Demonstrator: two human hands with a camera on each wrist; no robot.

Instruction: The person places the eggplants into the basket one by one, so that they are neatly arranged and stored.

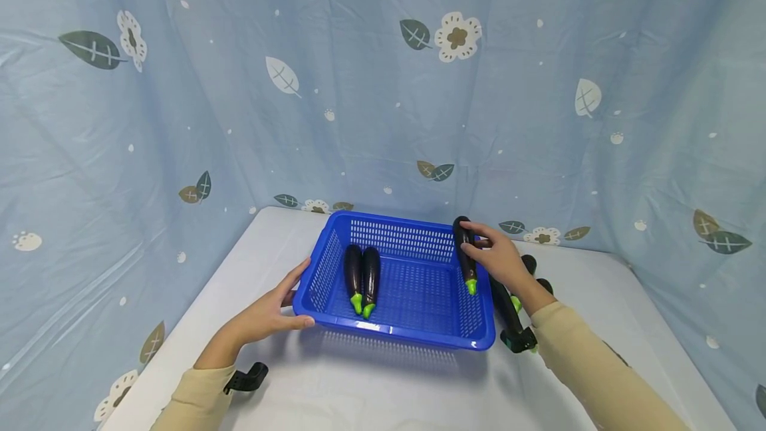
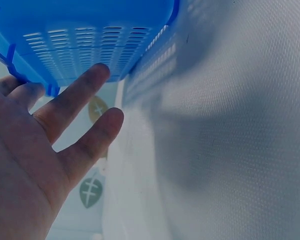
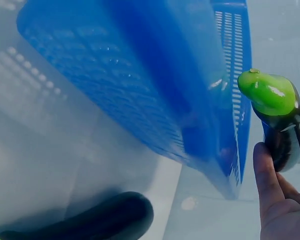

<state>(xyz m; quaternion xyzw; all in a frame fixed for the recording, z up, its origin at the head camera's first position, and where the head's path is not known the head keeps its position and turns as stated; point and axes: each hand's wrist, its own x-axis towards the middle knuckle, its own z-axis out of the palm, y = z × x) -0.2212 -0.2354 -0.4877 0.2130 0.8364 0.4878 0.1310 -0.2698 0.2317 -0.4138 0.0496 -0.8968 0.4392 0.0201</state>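
Head view shows a white table (image 1: 383, 384) set against a blue curtain (image 1: 383, 85) printed with leaves and flowers. At the near left a black clip (image 1: 248, 378) lies on the table beside the left sleeve (image 1: 191, 404). Just to its right the left hand (image 1: 269, 314) rests against the near left corner of a blue basket (image 1: 395, 334), with straight, relaxed fingers along the left wall and the thumb at the near rim; it clasps nothing. From the left wrist camera the same hand (image 2: 35, 165) shows an open palm with fingers spread, fingertips touching the slotted basket wall (image 2: 90, 45).

Inside the basket, toward its left side, two eggplants (image 1: 362, 278) lie side by side and touching, green stems pointing to the near side. Farther right, the right hand (image 1: 499, 261) grips a third eggplant (image 1: 463, 251) over the right edge of the basket, fingers curled round its dark body, the green stem pointing down and near. The right wrist camera shows that green stem (image 3: 267, 92) above the fingers (image 3: 267, 170) closed on the dark body, with the basket's wall (image 3: 230, 75) just beside it.

Right of the basket more eggplants (image 1: 509, 308) lie on the table, partly hidden behind the right wrist; one of them (image 3: 110, 215) shows dark and blurred in the right wrist view. How many there are cannot be told.
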